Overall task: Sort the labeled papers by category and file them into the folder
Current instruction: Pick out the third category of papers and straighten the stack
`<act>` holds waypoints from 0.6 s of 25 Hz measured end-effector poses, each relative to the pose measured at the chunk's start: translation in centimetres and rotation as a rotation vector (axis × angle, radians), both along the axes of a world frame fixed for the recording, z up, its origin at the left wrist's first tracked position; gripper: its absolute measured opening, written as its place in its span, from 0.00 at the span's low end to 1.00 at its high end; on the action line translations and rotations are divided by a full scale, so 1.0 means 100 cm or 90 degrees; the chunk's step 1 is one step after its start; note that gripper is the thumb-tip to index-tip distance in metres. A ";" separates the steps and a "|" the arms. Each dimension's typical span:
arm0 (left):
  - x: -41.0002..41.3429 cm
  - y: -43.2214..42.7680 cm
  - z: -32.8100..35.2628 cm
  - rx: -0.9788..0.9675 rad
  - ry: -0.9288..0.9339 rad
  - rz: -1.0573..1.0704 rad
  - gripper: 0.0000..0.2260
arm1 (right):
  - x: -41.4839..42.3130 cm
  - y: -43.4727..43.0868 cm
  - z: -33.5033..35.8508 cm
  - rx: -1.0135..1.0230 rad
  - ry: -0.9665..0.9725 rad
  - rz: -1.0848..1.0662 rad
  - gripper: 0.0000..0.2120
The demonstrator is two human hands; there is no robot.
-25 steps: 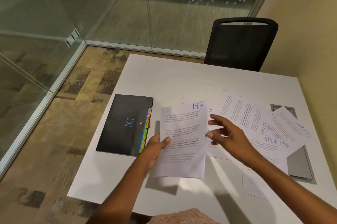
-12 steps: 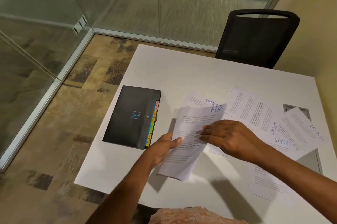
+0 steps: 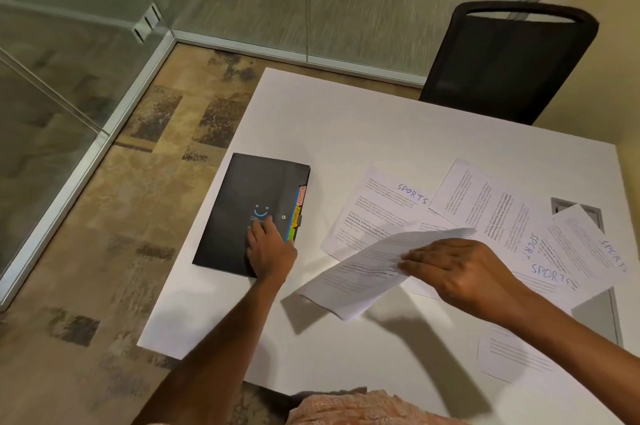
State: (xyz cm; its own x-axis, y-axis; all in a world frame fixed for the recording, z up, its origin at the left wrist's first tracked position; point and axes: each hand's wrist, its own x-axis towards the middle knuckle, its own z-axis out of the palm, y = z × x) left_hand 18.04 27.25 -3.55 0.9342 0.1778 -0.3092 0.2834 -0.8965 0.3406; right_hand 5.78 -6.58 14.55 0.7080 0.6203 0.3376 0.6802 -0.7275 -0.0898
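Observation:
A black folder point(image 3: 239, 203) with a blue smile mark and coloured index tabs along its right edge lies shut at the table's left side. My left hand point(image 3: 268, 248) rests flat on its lower right corner, fingers spread. My right hand point(image 3: 457, 272) grips a printed sheet point(image 3: 367, 272) by its right edge and holds it tilted just above the table. Several sheets marked SPORTS point(image 3: 388, 206) lie fanned out at the right.
The white table point(image 3: 363, 126) has a grey cable hatch point(image 3: 588, 307) at its right edge, partly under papers. One more printed sheet point(image 3: 512, 355) lies near the front right. A black mesh chair point(image 3: 509, 61) stands at the far side. Glass walls stand beyond.
My left hand let go of the sheet and moved left onto the folder. My right hand now holds the sheet alone, and its HR label no longer shows.

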 end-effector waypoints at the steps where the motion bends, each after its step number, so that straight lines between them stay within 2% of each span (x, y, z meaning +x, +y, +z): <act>1: 0.009 0.005 -0.007 0.046 0.025 -0.022 0.41 | -0.003 -0.002 -0.001 0.001 0.006 -0.010 0.22; 3: 0.023 0.014 -0.018 0.076 0.080 -0.043 0.48 | -0.009 -0.005 -0.003 0.004 0.016 -0.023 0.22; 8: 0.036 0.026 -0.036 0.081 0.165 -0.045 0.59 | -0.026 -0.012 -0.010 0.000 0.044 -0.048 0.20; 15: 0.050 0.026 -0.030 0.122 0.180 -0.067 0.59 | -0.029 -0.012 -0.011 0.009 0.083 -0.074 0.17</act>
State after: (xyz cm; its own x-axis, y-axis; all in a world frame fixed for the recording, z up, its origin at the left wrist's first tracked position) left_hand 23.07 29.81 -6.58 0.8324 0.1656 -0.5289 0.2455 -0.9657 0.0841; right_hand 2.91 -7.75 13.40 0.8130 0.5272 0.2472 0.5734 -0.7987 -0.1824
